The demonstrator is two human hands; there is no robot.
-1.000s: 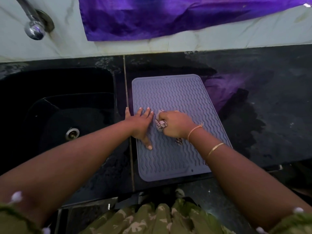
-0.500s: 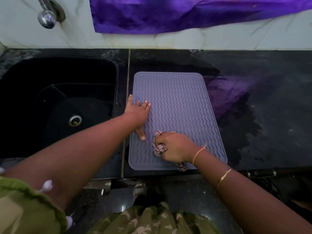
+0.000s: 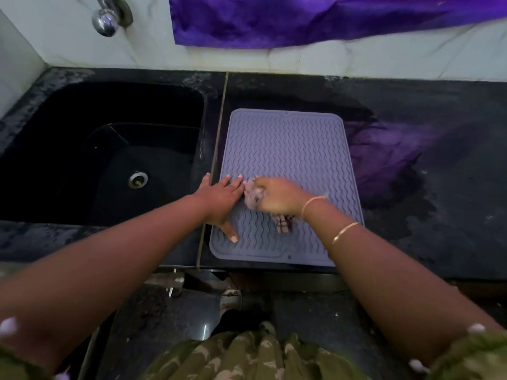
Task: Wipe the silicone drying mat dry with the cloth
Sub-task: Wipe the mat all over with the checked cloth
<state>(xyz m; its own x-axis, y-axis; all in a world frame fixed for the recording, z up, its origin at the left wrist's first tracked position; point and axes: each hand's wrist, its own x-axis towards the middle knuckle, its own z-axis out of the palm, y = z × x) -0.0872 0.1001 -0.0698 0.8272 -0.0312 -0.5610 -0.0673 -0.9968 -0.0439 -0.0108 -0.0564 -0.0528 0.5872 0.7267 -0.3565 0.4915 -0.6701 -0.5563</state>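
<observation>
- Just right of the sink (image 3: 109, 149), the left hand (image 3: 219, 200) lies flat, fingers spread, on the mat (image 3: 288, 144) at its sink-side edge. The right hand (image 3: 277, 197) curls round a bunched cloth (image 3: 253, 198), pressing it down.
- Lilac-grey and wavy-ribbed, the mat lies flat on the black counter (image 3: 439, 242).
- Half a second ago the cloth was nearer the mat's front edge; now it touches the left fingertips.

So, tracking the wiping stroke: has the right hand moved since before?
Yes: the right hand with the cloth moved up the mat, from its front edge toward its middle.
</observation>
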